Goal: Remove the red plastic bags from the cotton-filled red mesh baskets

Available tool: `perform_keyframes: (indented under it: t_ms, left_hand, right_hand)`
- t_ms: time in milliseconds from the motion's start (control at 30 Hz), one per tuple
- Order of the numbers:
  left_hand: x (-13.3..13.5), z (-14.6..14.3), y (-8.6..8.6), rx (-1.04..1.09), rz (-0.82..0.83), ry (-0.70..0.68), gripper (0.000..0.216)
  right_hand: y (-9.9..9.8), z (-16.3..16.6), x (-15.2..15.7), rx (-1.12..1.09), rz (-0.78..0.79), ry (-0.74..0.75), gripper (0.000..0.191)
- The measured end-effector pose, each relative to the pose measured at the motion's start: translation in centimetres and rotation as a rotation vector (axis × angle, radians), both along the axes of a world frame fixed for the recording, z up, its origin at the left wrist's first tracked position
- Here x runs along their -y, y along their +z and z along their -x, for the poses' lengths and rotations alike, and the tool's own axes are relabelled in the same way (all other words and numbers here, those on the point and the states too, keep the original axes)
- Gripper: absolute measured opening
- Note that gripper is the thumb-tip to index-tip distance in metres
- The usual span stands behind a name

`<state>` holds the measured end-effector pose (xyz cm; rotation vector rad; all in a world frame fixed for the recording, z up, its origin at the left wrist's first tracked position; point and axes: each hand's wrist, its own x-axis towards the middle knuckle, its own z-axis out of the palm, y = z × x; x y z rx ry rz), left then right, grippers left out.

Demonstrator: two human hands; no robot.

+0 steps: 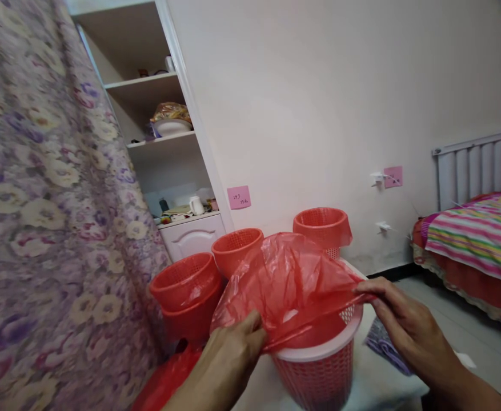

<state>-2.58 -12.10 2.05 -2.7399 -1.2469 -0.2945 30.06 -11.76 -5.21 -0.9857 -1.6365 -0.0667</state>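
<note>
Now both hands, left hand (233, 348) and right hand (408, 322), pinch one red plastic bag (284, 285) over the nearest of four red baskets (319, 365), fingers clamped on its edge.

We see basket (319, 365) in front, bag (284, 285) on top of it. Our left hand (228, 348) at bag's left edge, our right hand (408, 325) at its right. Three more baskets (237, 248) behind, in row. Curtain (40, 228) far left, shelves (156, 114) behind it, bed (477, 240) far right.
</note>
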Motion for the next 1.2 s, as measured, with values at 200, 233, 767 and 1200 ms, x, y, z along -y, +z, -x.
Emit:
perform_keyframes:
  t_ms: [200,233,767,1200]
  left_hand:
    - [0.5,-1.6,0.8,0.217,0.035,-0.075,0.023]
    - [0.5,-2.1,0.9,0.238,0.028,-0.070,0.021]
    - [-1.0,-1.6,2.6,-0.083,-0.016,0.111,0.026]
    - [-2.0,1.2,2.2,-0.013,-0.222,0.061,0.026]
  right_hand:
    - [0.9,0.8,0.1,0.085,0.008,-0.073,0.050]
    - [0.9,1.3,0.6,0.090,0.036,-0.035,0.054]
    - [2.3,-1.2,-0.1,0.155,0.089,0.137,0.020]
    - [1.5,0.7,1.8,0.206,0.121,0.267,0.018]
